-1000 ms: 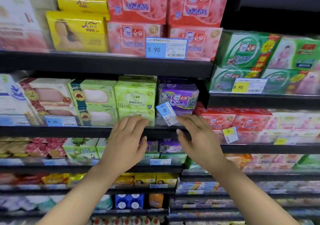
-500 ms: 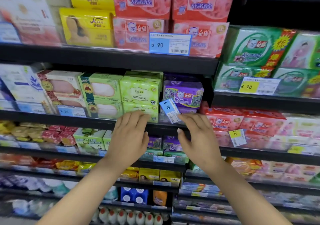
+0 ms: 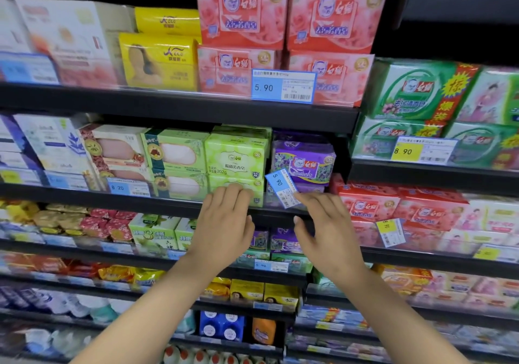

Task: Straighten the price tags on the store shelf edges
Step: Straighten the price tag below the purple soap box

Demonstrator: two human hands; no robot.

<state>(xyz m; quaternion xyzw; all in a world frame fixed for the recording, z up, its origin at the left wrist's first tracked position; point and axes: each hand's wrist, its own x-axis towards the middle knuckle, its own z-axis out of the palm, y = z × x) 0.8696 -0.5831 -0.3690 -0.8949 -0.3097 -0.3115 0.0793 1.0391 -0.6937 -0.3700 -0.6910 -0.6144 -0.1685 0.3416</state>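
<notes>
My right hand [image 3: 327, 231], fingers relaxed, touches the lower end of the blue price tag [image 3: 281, 188], tilted steeply on the shelf edge [image 3: 168, 203]; left hand [image 3: 224, 223] rests released beside it.

Black store shelf [image 3: 179, 111] under stacked soap packs [image 3: 236, 156]

Black store shelving [image 3: 179, 111], tiers of packed soap boxes [image 3: 241, 15], bright even light

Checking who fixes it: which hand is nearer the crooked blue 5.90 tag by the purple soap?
Right. The right hand has fingertips at the crooked blue tag's lower end; the left hand sits off to its left, fingers on the shelf edge.
</notes>
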